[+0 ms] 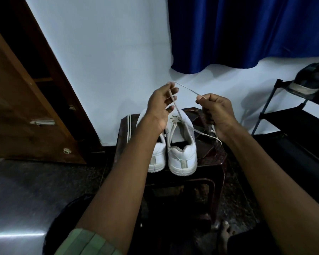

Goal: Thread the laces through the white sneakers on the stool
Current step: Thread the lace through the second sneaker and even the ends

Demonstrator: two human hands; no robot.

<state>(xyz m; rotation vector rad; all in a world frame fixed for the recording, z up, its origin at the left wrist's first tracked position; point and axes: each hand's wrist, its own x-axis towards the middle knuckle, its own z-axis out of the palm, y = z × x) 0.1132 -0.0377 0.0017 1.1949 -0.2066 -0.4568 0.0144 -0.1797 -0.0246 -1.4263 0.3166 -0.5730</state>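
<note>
Two white sneakers stand side by side, heels towards me, on a dark brown stool. The right sneaker has a white lace through its front eyelets. My left hand pinches that lace high above the shoe. My right hand pinches the same lace further along, so a stretch runs taut between the two hands. A loose lace end trails over the stool below my right hand. My left forearm hides much of the left sneaker.
A brown wooden door stands at the left, a blue curtain hangs on the white wall behind. A black shoe rack with a dark shoe is at the right. My bare foot rests on the floor under the stool.
</note>
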